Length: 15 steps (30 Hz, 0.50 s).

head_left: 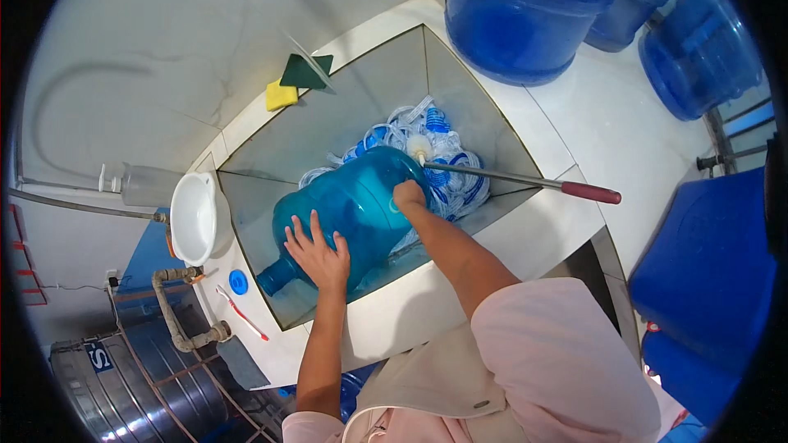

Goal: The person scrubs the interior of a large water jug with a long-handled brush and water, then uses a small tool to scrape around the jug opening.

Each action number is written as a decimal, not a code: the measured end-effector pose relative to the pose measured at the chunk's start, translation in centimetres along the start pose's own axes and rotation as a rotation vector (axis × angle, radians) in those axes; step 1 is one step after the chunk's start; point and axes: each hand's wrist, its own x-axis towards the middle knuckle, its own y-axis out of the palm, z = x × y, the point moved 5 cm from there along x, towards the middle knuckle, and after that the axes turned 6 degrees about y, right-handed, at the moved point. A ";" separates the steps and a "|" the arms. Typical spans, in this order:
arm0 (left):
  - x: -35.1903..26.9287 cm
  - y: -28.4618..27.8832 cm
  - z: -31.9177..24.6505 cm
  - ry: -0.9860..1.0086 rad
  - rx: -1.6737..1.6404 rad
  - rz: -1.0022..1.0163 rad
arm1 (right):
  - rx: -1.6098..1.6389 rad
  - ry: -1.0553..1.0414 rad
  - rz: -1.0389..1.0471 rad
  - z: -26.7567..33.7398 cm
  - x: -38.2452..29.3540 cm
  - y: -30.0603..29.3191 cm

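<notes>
A translucent teal water jug lies on its side in a tiled sink basin, its neck toward the lower left. My left hand rests on the jug's shoulder with fingers spread. My right hand is curled against the jug near its base. Whether those fingers grip anything is hidden; a pale ring mark shows beside them. Behind the jug is a tangled heap of white and blue plastic strips. A long-handled brush with a red grip leans over the basin's right edge, its pale head by the jug's base.
On the left ledge are a white plastic bowl, a blue cap and a red-and-white toothbrush. A yellow sponge and green scouring pad lie on the back rim. Blue water jugs stand at the upper right.
</notes>
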 end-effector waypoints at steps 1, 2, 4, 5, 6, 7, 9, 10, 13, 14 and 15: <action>-0.1 0.0 0.0 0.005 0.004 0.007 | 0.003 0.029 0.009 -0.7 0.5 -0.4; 0.0 0.1 0.0 0.007 -0.001 0.009 | -0.031 -0.023 0.034 -1.0 1.5 -0.4; 0.1 0.2 0.1 -0.003 -0.005 0.012 | -0.012 -0.025 0.036 -1.2 1.6 -0.4; 0.2 0.3 0.0 -0.006 -0.015 0.014 | -0.003 -0.025 0.037 -1.3 1.6 -0.4; 0.3 0.2 0.0 -0.015 -0.024 0.017 | 0.026 -0.067 0.032 -1.0 1.3 -0.6; 0.3 0.2 0.2 -0.024 -0.032 0.020 | 0.017 -0.065 0.039 -0.8 0.9 -0.6; -0.1 0.4 0.8 -0.043 -0.033 0.035 | 0.004 -0.061 0.044 -0.2 0.2 -1.0; -0.2 0.5 1.0 -0.050 -0.036 0.040 | 0.008 -0.059 0.039 -0.1 0.2 -0.9; 0.0 0.4 0.9 -0.050 -0.044 0.035 | -0.079 -0.132 0.041 -0.5 1.9 0.2; 0.5 0.7 0.1 -0.024 -0.060 0.041 | -0.159 -0.193 0.026 -2.1 5.1 0.4; 0.2 0.7 0.4 -0.035 -0.047 0.046 | -0.262 -0.276 0.046 -1.6 5.3 0.9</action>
